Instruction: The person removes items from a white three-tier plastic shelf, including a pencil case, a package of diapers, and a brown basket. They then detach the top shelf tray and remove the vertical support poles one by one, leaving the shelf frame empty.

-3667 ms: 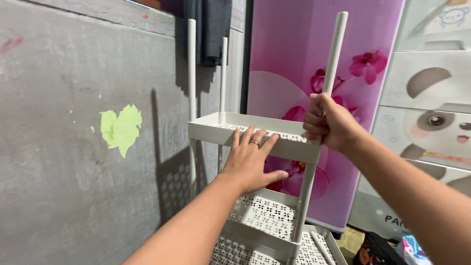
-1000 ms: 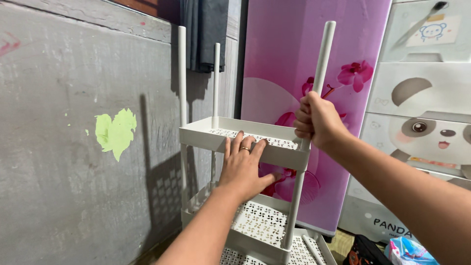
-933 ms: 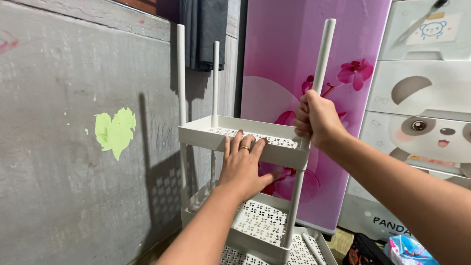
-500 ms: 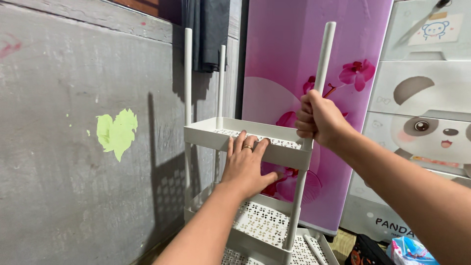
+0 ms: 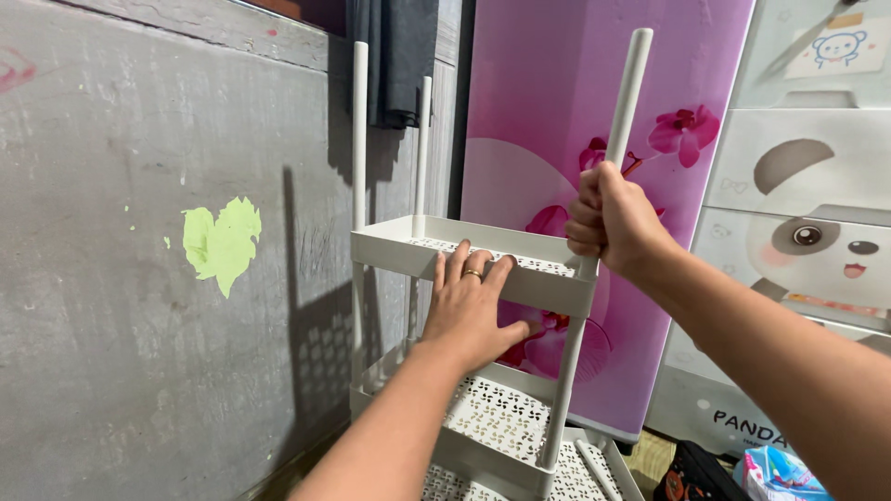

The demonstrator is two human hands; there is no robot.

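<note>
Compared with half a second back, little has changed: my grip is the same on both sides, and the whole white rack point(image 5: 464, 278) sits a touch further right and higher in my view, its near post now reaching almost to the top edge of the picture

My right hand point(image 5: 614, 221) is closed in a fist around the near right post point(image 5: 633, 88), just above the corner of the upper tray point(image 5: 408, 252). My left hand point(image 5: 471, 306) lies open and flat against the front wall of that tray, fingers spread upward over the rim, thumb tucked below (a ring shows on one finger)

The rack stands upright, its long axis vertical: three bare posts point straight up above the upper tray, the one in my fist leaning slightly to the right at its top. Below, a perforated lower tray point(image 5: 497, 413) sits level, and part of a third shows at the bottom edge

The rack stands just beside the grey wall point(image 5: 139, 325) on its left, with a pink flowered cabinet point(image 5: 557, 93) close behind it and a panda-print drawer unit point(image 5: 807, 232) further right
</note>
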